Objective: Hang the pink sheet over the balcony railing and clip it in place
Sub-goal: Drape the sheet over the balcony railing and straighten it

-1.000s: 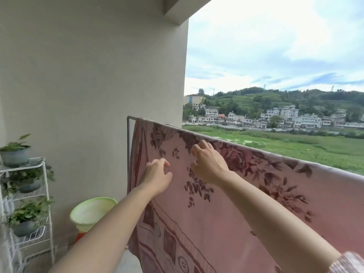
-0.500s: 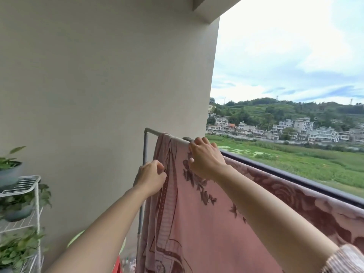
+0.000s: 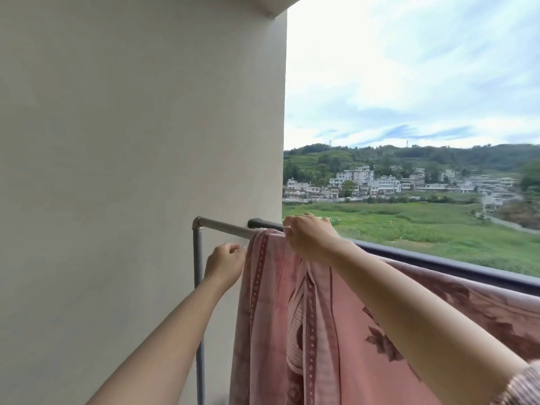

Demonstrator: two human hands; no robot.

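The pink sheet (image 3: 274,311), patterned with dark red flowers and borders, hangs over a grey metal rail (image 3: 225,227) and drapes down along the dark balcony railing (image 3: 438,263). My right hand (image 3: 309,236) grips the sheet's top edge where it crosses the rail. My left hand (image 3: 225,263) pinches the sheet's left edge just below the rail, fingers curled. No clip is visible.
A plain beige wall (image 3: 131,141) fills the left side, close to the grey upright post (image 3: 198,287) of the rail. Beyond the railing lie green fields, white houses and hills.
The sheet's left edge has bunched rightward along the rail, baring the rail's left end. Both hands followed it, and my view has lifted away from the plant shelf and basin.
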